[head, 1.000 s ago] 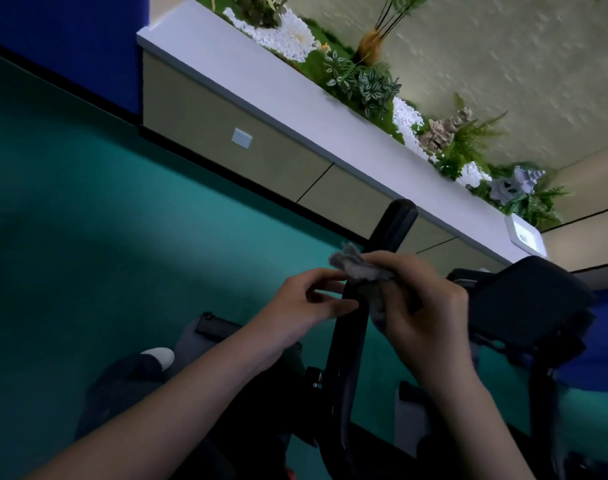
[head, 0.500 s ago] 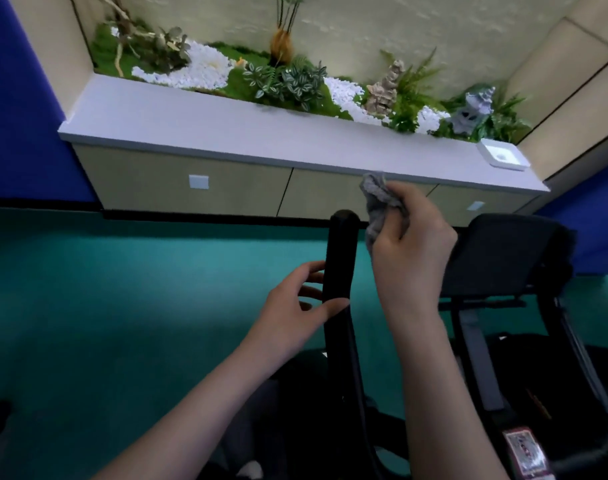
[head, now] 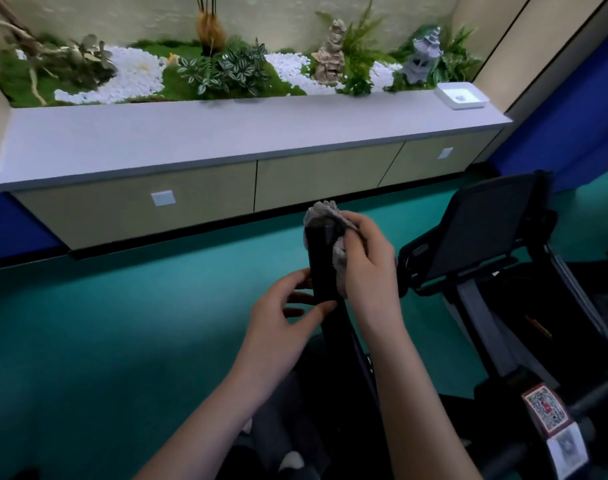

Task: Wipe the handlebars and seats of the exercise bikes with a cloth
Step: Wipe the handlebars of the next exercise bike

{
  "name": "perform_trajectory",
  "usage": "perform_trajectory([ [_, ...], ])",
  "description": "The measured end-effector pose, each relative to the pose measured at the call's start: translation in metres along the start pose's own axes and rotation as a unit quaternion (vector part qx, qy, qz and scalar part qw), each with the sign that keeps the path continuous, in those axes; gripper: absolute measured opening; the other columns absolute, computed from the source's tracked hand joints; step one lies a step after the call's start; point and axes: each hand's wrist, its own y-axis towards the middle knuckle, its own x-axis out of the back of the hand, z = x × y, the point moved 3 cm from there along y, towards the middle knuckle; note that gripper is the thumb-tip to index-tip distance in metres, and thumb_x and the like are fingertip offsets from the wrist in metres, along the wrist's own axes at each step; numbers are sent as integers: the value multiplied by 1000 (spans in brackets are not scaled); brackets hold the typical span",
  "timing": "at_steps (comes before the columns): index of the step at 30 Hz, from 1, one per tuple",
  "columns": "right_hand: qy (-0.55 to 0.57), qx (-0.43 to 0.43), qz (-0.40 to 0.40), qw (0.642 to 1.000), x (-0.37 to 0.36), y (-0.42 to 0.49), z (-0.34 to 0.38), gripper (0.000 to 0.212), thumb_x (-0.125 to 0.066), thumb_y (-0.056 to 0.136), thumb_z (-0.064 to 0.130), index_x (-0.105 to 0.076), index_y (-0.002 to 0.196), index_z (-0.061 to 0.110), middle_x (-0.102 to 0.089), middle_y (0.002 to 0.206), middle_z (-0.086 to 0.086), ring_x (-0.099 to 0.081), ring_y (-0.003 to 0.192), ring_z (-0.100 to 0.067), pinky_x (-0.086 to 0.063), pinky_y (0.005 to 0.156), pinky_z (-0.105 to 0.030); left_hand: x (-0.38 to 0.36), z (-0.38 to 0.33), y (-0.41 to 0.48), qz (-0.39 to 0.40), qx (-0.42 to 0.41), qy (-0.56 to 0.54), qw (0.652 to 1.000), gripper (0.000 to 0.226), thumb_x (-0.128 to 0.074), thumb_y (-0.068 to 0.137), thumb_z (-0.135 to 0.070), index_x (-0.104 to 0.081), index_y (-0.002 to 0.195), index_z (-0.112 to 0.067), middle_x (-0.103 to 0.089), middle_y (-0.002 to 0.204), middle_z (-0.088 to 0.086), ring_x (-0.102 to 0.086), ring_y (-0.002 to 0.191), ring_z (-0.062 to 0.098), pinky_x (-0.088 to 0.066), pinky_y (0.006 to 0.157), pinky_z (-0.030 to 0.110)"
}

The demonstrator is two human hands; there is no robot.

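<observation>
Cloth position is what differs from half a second ago: the crumpled grey cloth (head: 330,233), then held up beside the upright black handlebar post (head: 323,268), is now draped over the post's top end and pressed against its right side. It is gripped there by the right hand (head: 368,265), whose fingers are closed around cloth and post. The left hand (head: 285,313) is curled loosely at the post's left side, lower down, thumb laid across the front. The post's base is lost in dark bike parts below. Right of the post, a black console screen (head: 482,230) is seen, its stand partly cut off.
</observation>
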Motion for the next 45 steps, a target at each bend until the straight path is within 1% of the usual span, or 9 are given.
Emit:
perform_trajectory([
  [5,147,-89,74,982,-4,4,-19,37,-45,92,7,-71,82,30,-68,87,14,-62,82,1,-46,71,-14,1,-2,0,9,2,-29,1000,33,-71,79,-5,-63,110,-9,-69,97,-1,-64,86,17,-52,78,28],
  [10,148,-120,78,979,0,-3,-32,35,-46,91,14,-72,85,36,-64,111,-1,-64,94,-5,-47,75,-19,2,-2,-2,9,12,-30,999,23,-69,81,-10,-65,103,-17,-70,92,-6,-64,82,8,-50,75,22],
  [14,136,-77,107,982,3,-11,-31,33,-40,93,7,-67,87,25,-70,83,13,-64,80,-1,-46,68,-12,5,2,-7,-25,15,-25,999,23,-72,79,-13,-63,98,-23,-69,93,-9,-64,80,7,-51,74,22],
  [18,111,-62,131,983,8,-21,-28,35,-34,97,2,-63,95,21,-71,80,18,-64,79,5,-45,66,-7,6,3,-8,-61,17,-45,997,39,-75,75,-11,-58,107,-24,-67,93,-4,-64,78,6,-48,68,15],
  [26,63,-88,134,985,14,-34,-28,31,-34,99,7,-60,112,16,-68,107,-5,-63,104,-20,-47,97,-45,-1,2,-9,-10,22,7,1000,40,-72,79,-14,-55,100,-42,-62,97,-9,-59,80,-1,-43,66,10],
  [32,2,-63,104,993,31,-53,-37,28,-43,97,8,-62,113,20,-69,104,8,-63,100,-6,-50,91,-35,-3,-1,-10,16,16,23,999,31,-71,80,-18,-58,101,-37,-60,111,-6,-61,85,2,-47,70,13],
  [38,-45,-92,114,988,56,-75,-50,25,-50,94,12,-67,111,21,-72,98,8,-65,96,-5,-52,88,-38,-5,-5,-6,27,25,-5,999,24,-70,81,-13,-62,102,-21,-68,96,-11,-64,83,4,-48,75,12],
  [42,-85,-86,79,990,78,-91,-52,26,-55,88,6,-70,96,26,-71,82,15,-64,81,2,-49,73,-17,-6,-4,-7,27,24,-22,999,26,-69,82,-7,-61,105,-14,-66,98,-3,-64,81,7,-50,79,18],
  [45,-128,-43,-1,991,78,-86,-42,26,-55,88,6,-69,104,21,-69,87,14,-63,85,0,-44,72,-6,-6,-3,-7,28,15,-16,999,24,-69,82,-8,-61,101,-20,-67,97,-5,-65,83,6,-51,80,18],
])
